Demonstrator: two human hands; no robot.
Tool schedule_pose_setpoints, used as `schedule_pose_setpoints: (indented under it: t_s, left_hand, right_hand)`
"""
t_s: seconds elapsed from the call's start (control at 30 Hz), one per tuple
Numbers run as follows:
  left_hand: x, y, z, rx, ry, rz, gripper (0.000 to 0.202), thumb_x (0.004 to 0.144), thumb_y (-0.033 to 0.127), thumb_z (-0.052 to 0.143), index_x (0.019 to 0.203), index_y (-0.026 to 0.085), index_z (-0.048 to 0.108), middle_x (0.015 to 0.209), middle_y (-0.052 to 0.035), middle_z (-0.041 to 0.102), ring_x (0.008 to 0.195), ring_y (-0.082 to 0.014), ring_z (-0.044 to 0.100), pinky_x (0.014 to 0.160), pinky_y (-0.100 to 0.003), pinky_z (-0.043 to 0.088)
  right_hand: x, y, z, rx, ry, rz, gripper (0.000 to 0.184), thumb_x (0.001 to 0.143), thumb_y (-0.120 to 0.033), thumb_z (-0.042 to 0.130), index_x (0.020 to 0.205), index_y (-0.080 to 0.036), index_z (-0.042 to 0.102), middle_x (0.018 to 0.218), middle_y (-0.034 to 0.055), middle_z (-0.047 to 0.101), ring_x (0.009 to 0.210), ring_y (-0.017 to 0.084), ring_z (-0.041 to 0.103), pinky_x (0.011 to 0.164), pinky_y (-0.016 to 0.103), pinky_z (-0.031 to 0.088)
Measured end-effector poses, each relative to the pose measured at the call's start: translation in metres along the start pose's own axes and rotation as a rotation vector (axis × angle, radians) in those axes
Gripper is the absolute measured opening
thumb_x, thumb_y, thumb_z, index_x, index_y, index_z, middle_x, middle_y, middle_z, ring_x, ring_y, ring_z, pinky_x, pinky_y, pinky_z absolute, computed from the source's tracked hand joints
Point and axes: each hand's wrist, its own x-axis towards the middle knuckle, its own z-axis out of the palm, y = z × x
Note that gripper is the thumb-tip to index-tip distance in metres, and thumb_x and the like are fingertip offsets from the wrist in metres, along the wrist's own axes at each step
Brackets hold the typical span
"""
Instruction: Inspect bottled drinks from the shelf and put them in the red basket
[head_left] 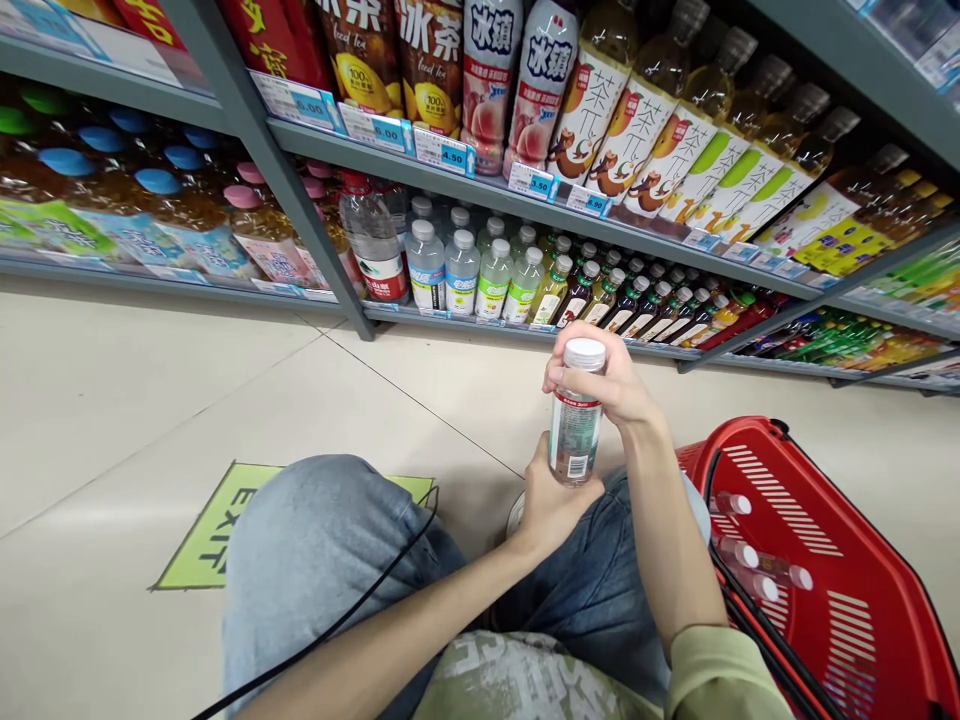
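Observation:
A clear plastic bottle [576,435] with a white cap, a red band and a barcode label is held nearly upright above my knees. Around its lower part my left hand [551,505] is closed, supporting it from below and behind. My right hand [600,378] wraps round the neck just under the cap, fingers curled behind it. To my right a red shopping basket [817,480] stands on the floor, with several white-capped bottles [750,565] lying inside.
Ahead runs a grey shelf unit [480,185] filled with drinks. Its bottom row holds small bottles [495,275] and a large red-labelled bottle [377,245]. A green exit sign [196,540] is stuck to the floor at left. A black cable [360,592] crosses my left leg.

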Motion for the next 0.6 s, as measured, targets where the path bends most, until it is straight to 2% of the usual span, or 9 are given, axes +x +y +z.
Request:
schedule_pose_setpoints:
  t_s: [0.1, 0.3, 0.6]
  left_hand:
    - [0.0, 0.003, 0.0, -0.008, 0.007, -0.011, 0.034, 0.059, 0.009, 0.07, 0.083, 0.02, 0.05, 0.065, 0.0075, 0.052, 0.057, -0.0105, 0.047, 0.053, -0.022, 0.038]
    - [0.001, 0.012, 0.0, -0.034, -0.029, -0.058, 0.034, 0.056, 0.012, 0.07, 0.083, 0.02, 0.05, 0.065, 0.0065, 0.052, 0.058, -0.0109, 0.046, 0.054, -0.023, 0.038]
    - [0.008, 0.018, -0.006, -0.088, -0.139, -0.205, 0.035, 0.054, 0.009, 0.07, 0.083, 0.02, 0.054, 0.064, 0.0066, 0.054, 0.054, -0.0096, 0.045, 0.053, -0.023, 0.034]
  right_hand:
    - [0.0, 0.001, -0.002, -0.01, -0.035, 0.002, 0.027, 0.073, -0.026, 0.078, 0.091, -0.02, 0.059, 0.072, 0.0001, 0.068, 0.066, 0.016, 0.066, 0.063, 0.029, 0.053]
    - [-0.001, -0.001, -0.003, -0.005, -0.017, 0.002, 0.028, 0.072, -0.024, 0.078, 0.091, -0.02, 0.058, 0.072, -0.0001, 0.068, 0.066, 0.015, 0.065, 0.063, 0.028, 0.052]
    - [0.003, -0.001, -0.001, 0.062, 0.183, 0.005, 0.029, 0.07, -0.029, 0.08, 0.088, -0.022, 0.058, 0.068, -0.0034, 0.065, 0.061, 0.015, 0.064, 0.058, 0.026, 0.049]
